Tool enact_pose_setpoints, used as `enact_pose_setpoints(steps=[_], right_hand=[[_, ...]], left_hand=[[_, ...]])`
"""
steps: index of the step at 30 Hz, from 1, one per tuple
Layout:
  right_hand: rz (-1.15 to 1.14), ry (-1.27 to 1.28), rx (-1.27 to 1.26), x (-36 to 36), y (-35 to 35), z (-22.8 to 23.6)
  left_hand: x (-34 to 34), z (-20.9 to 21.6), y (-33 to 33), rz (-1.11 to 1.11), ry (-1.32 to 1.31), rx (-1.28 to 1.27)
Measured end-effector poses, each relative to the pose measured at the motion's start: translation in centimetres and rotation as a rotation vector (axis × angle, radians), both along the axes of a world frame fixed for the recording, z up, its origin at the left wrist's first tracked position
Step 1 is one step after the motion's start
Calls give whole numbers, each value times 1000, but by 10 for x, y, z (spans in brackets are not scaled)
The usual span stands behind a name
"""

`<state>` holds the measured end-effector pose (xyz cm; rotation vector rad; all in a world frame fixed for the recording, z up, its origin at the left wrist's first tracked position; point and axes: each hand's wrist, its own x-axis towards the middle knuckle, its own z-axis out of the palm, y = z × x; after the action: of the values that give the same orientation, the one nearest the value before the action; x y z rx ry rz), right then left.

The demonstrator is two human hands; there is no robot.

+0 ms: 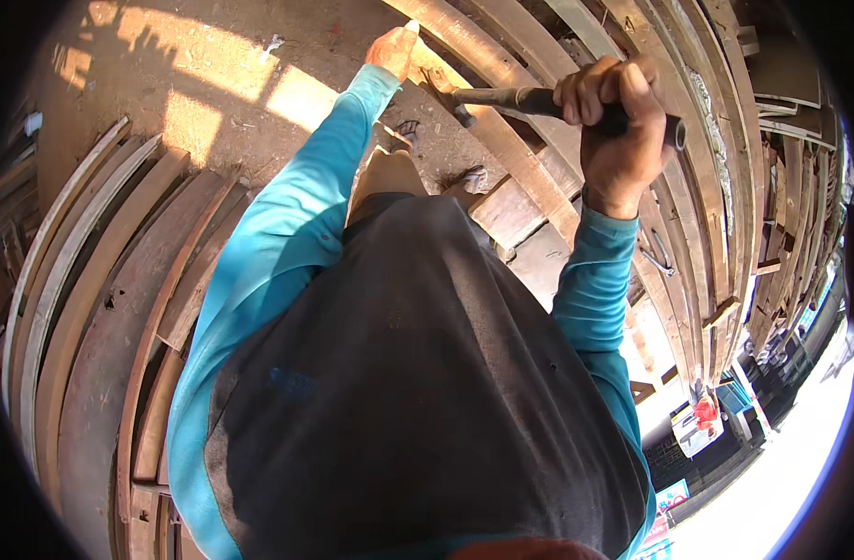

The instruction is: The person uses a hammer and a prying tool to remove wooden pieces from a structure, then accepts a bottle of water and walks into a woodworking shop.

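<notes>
My right hand (618, 126) is wrapped around the black grip of a claw hammer (490, 97). The hammer lies nearly level, with its metal head to the left, over a wooden plank (515, 159). At the plank's far left end my left hand (394, 51) is closed on its edge, thumb on top; the other fingers are mostly hidden. The plank slants from that hand down to the right, across other timber.
Long boards (726, 187) are stacked on the right, and more boards (100, 308) stand on the left. A wooden block (509, 213) lies below the plank. My sandalled feet (473, 177) rest on the sunlit dirt floor (207, 84). A metal tool (662, 261) lies among the right-hand boards.
</notes>
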<state>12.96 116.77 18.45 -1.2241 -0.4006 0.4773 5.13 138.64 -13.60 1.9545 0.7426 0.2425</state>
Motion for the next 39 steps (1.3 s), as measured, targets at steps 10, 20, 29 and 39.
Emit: enact_pose_setpoints(steps=[10, 20, 29, 39], right_hand=[[-315, -47, 229, -10, -67, -1], [-196, -308, -326, -39, 35, 4], [-287, -104, 347, -31, -69, -39], [-694, 61, 481, -68, -163, -58]], left_hand=[[-3, -4, -1, 81, -4, -92], [-1, -17, 9, -52, -29, 69], [-11, 19, 3, 40, 15, -9], [-16, 134, -77, -610, -283, 639]])
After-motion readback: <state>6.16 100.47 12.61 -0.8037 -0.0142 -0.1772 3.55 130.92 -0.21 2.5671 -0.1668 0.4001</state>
